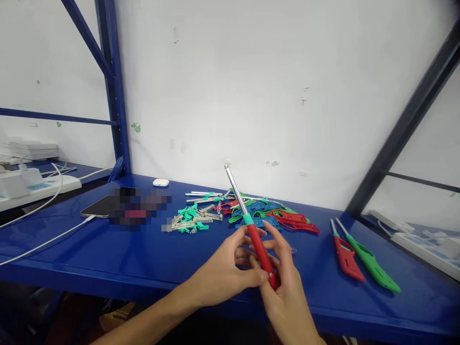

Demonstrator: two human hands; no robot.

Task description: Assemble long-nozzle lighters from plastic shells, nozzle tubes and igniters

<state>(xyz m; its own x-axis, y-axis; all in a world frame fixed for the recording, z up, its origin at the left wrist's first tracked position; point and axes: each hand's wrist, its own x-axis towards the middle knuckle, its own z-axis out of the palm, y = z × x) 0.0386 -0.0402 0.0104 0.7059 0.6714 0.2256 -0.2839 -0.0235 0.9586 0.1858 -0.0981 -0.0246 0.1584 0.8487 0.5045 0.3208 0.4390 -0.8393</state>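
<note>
Red plastic lighter, slim steel nozzle, gripped by both hands.

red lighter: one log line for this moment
left hand: holds red lighter | right hand: holds it too | blue shelf: parts pile, green lighter

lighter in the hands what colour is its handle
The handle is red, with a teal collar under the silver tube; the head view shows it best.
</note>
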